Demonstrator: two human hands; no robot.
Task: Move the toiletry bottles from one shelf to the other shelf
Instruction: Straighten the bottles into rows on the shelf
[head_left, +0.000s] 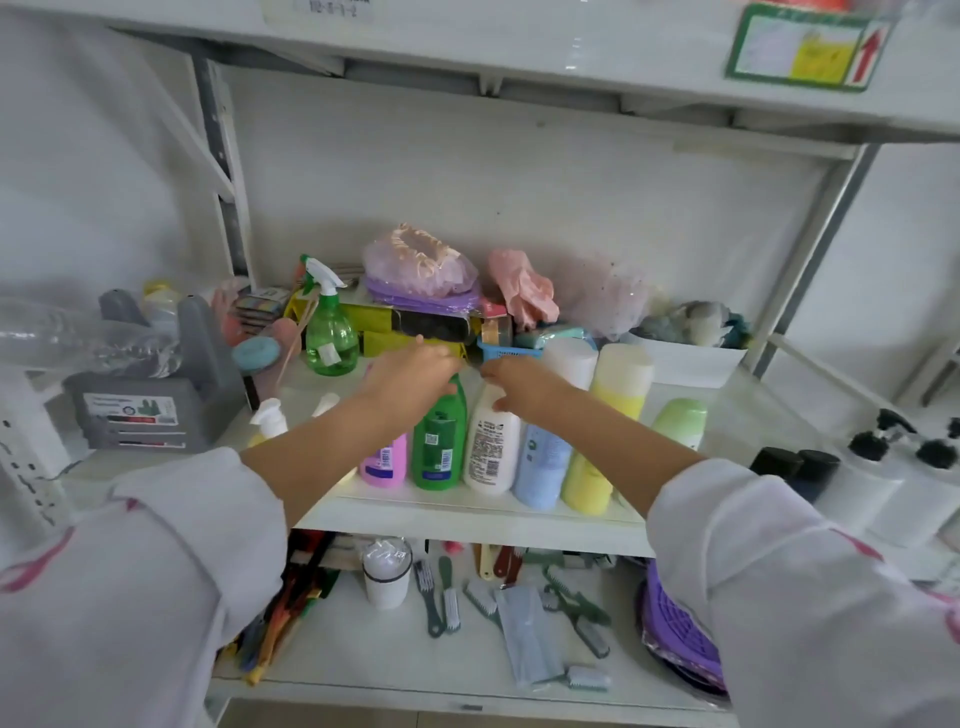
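Observation:
A row of toiletry bottles stands at the front of the middle shelf (467, 512): pink (385, 465), green (439, 447), white (492, 447), pale blue (543, 467) and yellow (587, 483). Behind them stand a taller white bottle (571, 361), a yellow-and-cream bottle (623, 382) and a light green one (680, 421). My left hand (410, 376) grips the top of the green bottle. My right hand (519, 384) grips the top of the white bottle. Both bottles stand upright on the shelf.
A green spray bottle (330, 338), a grey organiser (150, 410), bags and boxes crowd the shelf's back. Black-capped and pump bottles (872, 478) stand at the right. The lower shelf (415, 675) holds brushes, a white cup (387, 579) and a purple basket (680, 634).

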